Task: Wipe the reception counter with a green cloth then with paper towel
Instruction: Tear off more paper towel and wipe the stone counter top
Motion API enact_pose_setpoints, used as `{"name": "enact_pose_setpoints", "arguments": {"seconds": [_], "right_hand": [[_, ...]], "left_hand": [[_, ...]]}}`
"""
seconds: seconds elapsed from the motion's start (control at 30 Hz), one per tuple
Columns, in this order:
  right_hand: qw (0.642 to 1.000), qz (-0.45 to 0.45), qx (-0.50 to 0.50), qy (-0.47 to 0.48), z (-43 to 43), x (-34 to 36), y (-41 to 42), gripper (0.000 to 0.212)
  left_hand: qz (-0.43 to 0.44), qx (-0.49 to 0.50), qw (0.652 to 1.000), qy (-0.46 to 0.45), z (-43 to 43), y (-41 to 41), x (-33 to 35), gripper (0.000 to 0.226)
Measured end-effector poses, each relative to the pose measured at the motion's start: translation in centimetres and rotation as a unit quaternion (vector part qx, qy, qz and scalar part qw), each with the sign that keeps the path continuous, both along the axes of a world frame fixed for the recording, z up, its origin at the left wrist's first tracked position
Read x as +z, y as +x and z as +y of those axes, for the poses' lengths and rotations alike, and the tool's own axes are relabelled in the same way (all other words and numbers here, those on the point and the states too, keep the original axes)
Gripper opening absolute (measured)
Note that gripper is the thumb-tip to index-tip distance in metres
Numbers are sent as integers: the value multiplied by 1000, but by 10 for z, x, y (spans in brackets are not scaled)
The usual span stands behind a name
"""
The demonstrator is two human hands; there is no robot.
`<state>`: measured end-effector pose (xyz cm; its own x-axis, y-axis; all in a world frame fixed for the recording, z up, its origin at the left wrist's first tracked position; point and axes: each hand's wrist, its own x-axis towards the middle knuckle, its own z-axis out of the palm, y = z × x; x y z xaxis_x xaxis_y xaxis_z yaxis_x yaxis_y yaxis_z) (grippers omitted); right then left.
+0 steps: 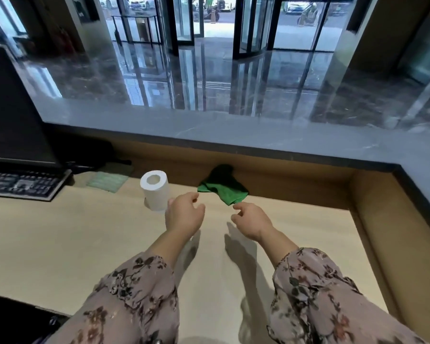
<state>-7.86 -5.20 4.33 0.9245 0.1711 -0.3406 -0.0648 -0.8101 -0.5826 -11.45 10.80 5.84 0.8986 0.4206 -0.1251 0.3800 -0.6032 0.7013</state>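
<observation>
A dark monitor (13,108) stands at the far left, its screen blank. Just in front of it lies a black keyboard (20,183), and a pale green mat (108,181) lies flat to the keyboard's right. Beyond, a glossy dark stone floor (233,78) reflects tall glass doors (184,18), with parked cars (224,2) outside.

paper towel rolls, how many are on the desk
1. The paper towel roll stands upright on the wooden desk, left of the green cloth and just beyond the left hand. Others could be hidden behind the monitor.
</observation>
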Motion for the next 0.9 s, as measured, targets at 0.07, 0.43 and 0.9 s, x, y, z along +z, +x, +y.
{"name": "enact_pose_setpoints", "arguments": {"seconds": [0.07, 0.43, 0.9], "right_hand": [[998, -23, 28, -45, 9, -3, 10, 49], [962, -64, 156, -214, 69, -42, 90, 68], [937, -29, 204, -283, 29, -61, 118, 54]], "left_hand": [[-21, 3, 994, 106, 12, 6, -2, 40], [7, 114, 978, 176, 77, 53, -31, 80], [-28, 201, 979, -2, 67, 93, -47, 75]]}}
